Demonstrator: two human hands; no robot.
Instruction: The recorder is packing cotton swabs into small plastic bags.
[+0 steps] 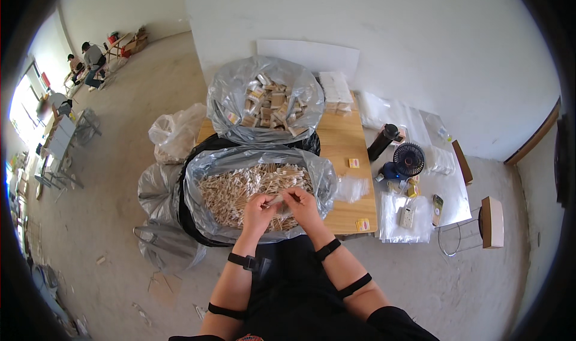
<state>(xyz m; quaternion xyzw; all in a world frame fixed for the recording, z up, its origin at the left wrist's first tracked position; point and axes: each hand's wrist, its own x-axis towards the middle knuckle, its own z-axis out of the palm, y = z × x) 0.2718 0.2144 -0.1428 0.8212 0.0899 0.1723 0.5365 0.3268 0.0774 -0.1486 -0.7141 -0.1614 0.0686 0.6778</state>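
My left hand (258, 214) and my right hand (302, 209) are close together above a wide grey plastic liner (327, 176) heaped with loose cotton swabs (231, 188). Fingers of both are pinched on a small transparent plastic bag (276, 200) stretched between them. Whether anything is inside that bag is too small to tell. Right of the liner, a stack of flat transparent bags (353, 189) lies on the wooden table (345, 134). Two small yellow cards, an upper card (354, 162) and a lower card (362, 224), lie near its right edge.
Behind the swabs, another grey liner (222, 95) holds many filled small packs (277, 101). Stuffed plastic bags (159, 188) crowd the floor at left. A side table (459, 203) bears a black bottle (382, 141), a small fan (408, 159) and a power strip (407, 217). People (93, 59) sit far left.
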